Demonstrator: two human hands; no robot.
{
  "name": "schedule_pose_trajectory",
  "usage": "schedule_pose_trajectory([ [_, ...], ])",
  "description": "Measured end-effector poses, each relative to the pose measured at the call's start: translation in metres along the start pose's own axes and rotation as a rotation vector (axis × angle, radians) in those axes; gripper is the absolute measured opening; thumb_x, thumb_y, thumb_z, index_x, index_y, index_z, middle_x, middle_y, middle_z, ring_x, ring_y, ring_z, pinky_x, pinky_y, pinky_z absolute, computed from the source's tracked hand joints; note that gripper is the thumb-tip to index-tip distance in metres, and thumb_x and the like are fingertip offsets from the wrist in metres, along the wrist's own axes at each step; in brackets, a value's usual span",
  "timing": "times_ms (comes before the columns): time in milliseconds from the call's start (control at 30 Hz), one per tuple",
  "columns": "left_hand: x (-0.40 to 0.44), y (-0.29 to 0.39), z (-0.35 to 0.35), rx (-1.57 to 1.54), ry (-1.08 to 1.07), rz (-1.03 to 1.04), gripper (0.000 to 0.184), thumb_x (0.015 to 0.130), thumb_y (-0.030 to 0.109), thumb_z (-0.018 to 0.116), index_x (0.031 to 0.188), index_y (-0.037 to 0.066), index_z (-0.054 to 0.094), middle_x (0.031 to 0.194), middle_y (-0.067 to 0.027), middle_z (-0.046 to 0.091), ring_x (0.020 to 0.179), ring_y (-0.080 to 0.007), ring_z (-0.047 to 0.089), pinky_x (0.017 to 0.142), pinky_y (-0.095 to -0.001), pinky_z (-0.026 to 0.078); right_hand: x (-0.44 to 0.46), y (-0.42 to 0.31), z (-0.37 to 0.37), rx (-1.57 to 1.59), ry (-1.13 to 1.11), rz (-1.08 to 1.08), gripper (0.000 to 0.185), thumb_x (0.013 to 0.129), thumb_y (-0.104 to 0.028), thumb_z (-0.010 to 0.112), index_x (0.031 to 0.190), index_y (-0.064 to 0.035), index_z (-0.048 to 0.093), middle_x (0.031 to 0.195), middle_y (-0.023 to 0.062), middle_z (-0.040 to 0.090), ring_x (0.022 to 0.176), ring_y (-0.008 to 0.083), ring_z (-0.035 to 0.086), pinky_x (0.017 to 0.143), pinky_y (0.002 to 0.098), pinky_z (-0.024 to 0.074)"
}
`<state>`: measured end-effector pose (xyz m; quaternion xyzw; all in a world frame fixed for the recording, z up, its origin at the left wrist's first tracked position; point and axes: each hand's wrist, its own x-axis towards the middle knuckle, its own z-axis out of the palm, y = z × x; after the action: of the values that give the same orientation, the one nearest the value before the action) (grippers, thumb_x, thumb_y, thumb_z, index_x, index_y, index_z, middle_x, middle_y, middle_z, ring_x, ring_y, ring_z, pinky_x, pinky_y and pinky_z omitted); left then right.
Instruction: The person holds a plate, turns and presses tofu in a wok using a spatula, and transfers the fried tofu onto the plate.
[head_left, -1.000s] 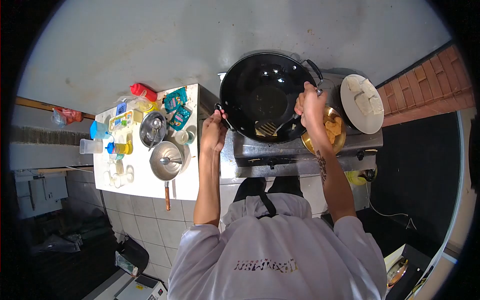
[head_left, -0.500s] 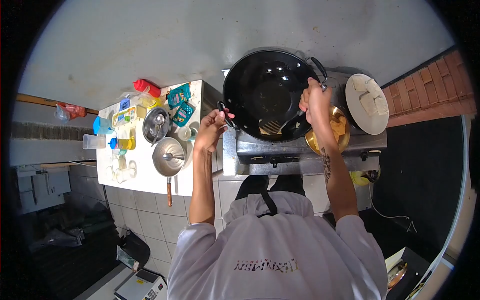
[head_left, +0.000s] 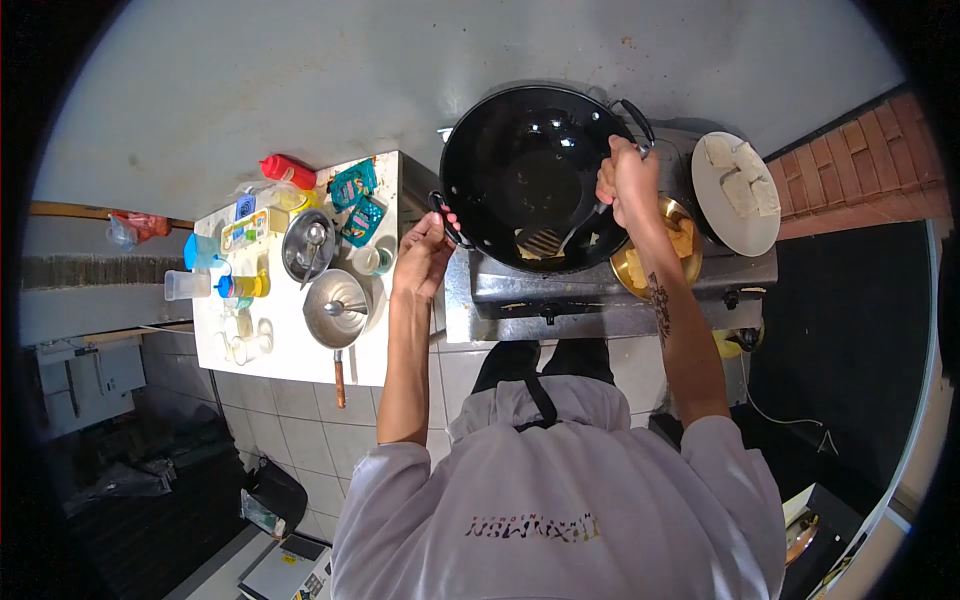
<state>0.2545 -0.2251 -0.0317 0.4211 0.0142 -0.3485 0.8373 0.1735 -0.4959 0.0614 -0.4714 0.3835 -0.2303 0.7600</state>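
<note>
A black wok [head_left: 530, 180] sits on the steel stove. My left hand [head_left: 426, 252] is closed around the wok's left loop handle. In my right hand [head_left: 629, 183] is the handle of a slotted spatula [head_left: 543, 242], held in a fist over the wok's right side. The spatula's blade rests low in the wok, on or against a pale yellowish piece of food [head_left: 530, 253]; part of that piece is hidden by the blade. Dark shiny liquid appears to cover the wok's bottom. Beneath my right forearm stands a gold-coloured bowl [head_left: 628, 272] with orange-yellow pieces inside.
A white oval plate [head_left: 750, 236] with pale slabs lies at the stove's right. The stove [head_left: 600, 302] has front knobs. On the white table [head_left: 280, 365] at left are a saucepan [head_left: 326, 318], a metal bowl [head_left: 296, 245], green packets [head_left: 360, 222], and several bottles and cups. A wall rises behind the wok.
The whole view has shifted slightly, so the wok and stove appear a little higher. Both hands keep their hold, and the spatula blade stays at the wok's near side.
</note>
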Motion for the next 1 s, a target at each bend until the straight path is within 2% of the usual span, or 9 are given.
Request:
schedule_pose_trajectory([
  [167,-0.0006,0.0014,0.0006,-0.016,0.054,-0.051,0.021,0.089,0.019,0.058,0.104,0.005,0.06,0.093,-0.0024,0.064,0.083,-0.0108,0.06,0.075,-0.0228,0.047,0.0003,0.0,-0.0028,-0.019,-0.015,-0.013,0.041,0.086,-0.016,0.047,0.052,-0.0147,0.025,0.039,-0.0009,0.023,0.029,0.0106,0.021,0.03,0.028,0.0166],
  [233,-0.0012,0.0035,0.0036,-0.039,0.115,-0.065,0.02,0.088,0.018,0.058,0.102,0.003,0.06,0.091,-0.0039,0.062,0.085,-0.0139,0.057,0.086,-0.0276,0.045,0.0032,-0.0012,-0.0039,-0.008,-0.039,0.008,0.04,0.086,-0.016,0.047,0.053,-0.0149,0.026,0.039,-0.0013,0.023,0.029,0.0104,0.021,0.03,0.0278,0.0165],
  [267,-0.0006,0.0033,0.0024,-0.037,0.117,-0.068,0.02,0.088,0.018,0.058,0.102,0.003,0.06,0.091,-0.0039,0.062,0.085,-0.0139,0.057,0.086,-0.0276,0.045,0.0041,-0.0015,-0.0034,-0.008,-0.037,0.011,0.04,0.086,-0.016,0.047,0.053,-0.0149,0.026,0.039,-0.0013,0.023,0.029,0.0104,0.021,0.03,0.0278,0.0165],
  [333,-0.0001,0.0029,0.0007,-0.012,0.094,-0.064,0.02,0.089,0.019,0.058,0.104,0.006,0.061,0.094,-0.0018,0.065,0.084,-0.0093,0.061,0.072,-0.0223,0.046,0.005,-0.0019,-0.0026,-0.023,-0.037,0.01,0.04,0.087,-0.015,0.047,0.053,-0.015,0.025,0.039,-0.0015,0.023,0.03,0.0104,0.021,0.031,0.0277,0.0164],
  [433,-0.001,0.0034,0.0021,0.002,0.094,-0.052,0.02,0.089,0.019,0.058,0.104,0.006,0.061,0.094,-0.0018,0.065,0.083,-0.0091,0.061,0.069,-0.0219,0.046,0.0058,-0.0025,-0.0008,-0.012,-0.006,0.047,0.04,0.087,-0.015,0.046,0.053,-0.0151,0.025,0.039,-0.0016,0.022,0.03,0.0104,0.021,0.031,0.0277,0.016],
  [767,-0.0016,0.0052,0.0052,-0.009,0.126,-0.073,0.02,0.089,0.019,0.058,0.105,0.007,0.061,0.094,-0.0019,0.065,0.083,-0.0097,0.061,0.068,-0.0208,0.047,0.0071,-0.0022,-0.0015,-0.024,-0.015,0.051,0.04,0.087,-0.015,0.045,0.053,-0.0152,0.024,0.039,-0.0022,0.021,0.03,0.0102,0.019,0.031,0.0277,0.0154],
  [867,-0.0016,0.0049,0.0053,0.035,0.13,-0.092,0.02,0.089,0.024,0.058,0.104,0.01,0.06,0.091,0.0013,0.061,0.085,-0.0094,0.056,0.077,-0.0245,0.044,0.0061,-0.002,-0.003,-0.008,-0.042,0.016,0.04,0.087,-0.015,0.046,0.053,-0.0152,0.024,0.039,-0.0022,0.021,0.03,0.01,0.019,0.031,0.0277,0.0152],
  [933,-0.0014,0.0045,0.0035,0.009,0.119,-0.073,0.021,0.088,0.02,0.059,0.105,0.007,0.061,0.094,-0.0013,0.065,0.083,-0.0091,0.061,0.068,-0.0206,0.047,0.0071,-0.0014,-0.0027,-0.016,-0.045,0.029,0.04,0.087,-0.016,0.046,0.052,-0.015,0.025,0.039,-0.0021,0.021,0.03,0.01,0.019,0.031,0.0279,0.015],
  [1000,-0.0017,0.0041,0.0022,0.008,0.105,-0.069,0.022,0.088,0.02,0.059,0.106,0.007,0.061,0.094,-0.001,0.065,0.083,-0.0089,0.061,0.069,-0.0207,0.047,0.0071,-0.0013,-0.0022,-0.014,-0.053,0.022,0.041,0.087,-0.016,0.046,0.052,-0.0149,0.025,0.039,-0.0021,0.021,0.03,0.0101,0.019,0.031,0.0279,0.0151],
])
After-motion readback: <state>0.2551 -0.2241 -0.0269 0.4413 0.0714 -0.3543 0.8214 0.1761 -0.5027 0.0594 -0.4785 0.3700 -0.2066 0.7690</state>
